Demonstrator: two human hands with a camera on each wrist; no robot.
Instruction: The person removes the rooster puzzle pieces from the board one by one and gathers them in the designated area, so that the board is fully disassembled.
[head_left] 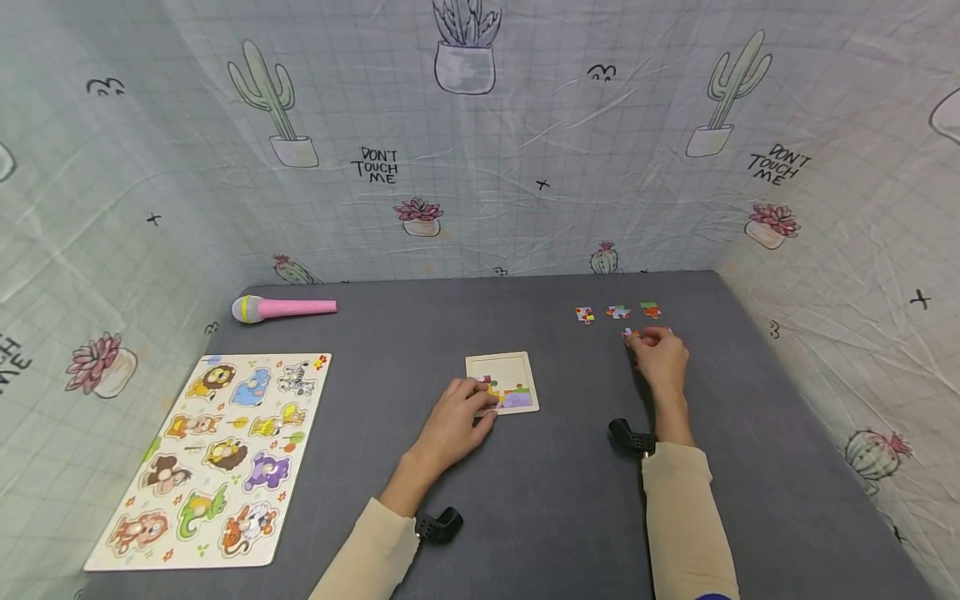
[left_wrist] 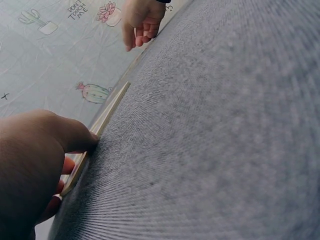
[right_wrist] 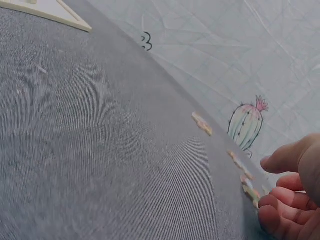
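A small wooden puzzle tray (head_left: 501, 359) lies in the middle of the table, with several colourful pieces fitted along its near side. My left hand (head_left: 452, 425) holds its near left part, fingers over the pieces and thumb at the near edge; the left wrist view shows that thumb (left_wrist: 80, 137) against the rim. Over at the right, my right hand (head_left: 662, 362) hovers low by a loose puzzle piece (head_left: 628, 332), thumb and fingers apart in the right wrist view. Whether they touch it cannot be told. Another piece is mostly hidden behind this hand.
Three loose puzzle pieces, a left one (head_left: 585, 315), a middle one (head_left: 618, 312) and a right one (head_left: 651, 310), lie beyond the right hand. A large animal peg board (head_left: 247, 500) lies at left, below a pink toy microphone (head_left: 298, 307). Patterned cloth (head_left: 495, 142) encloses the table.
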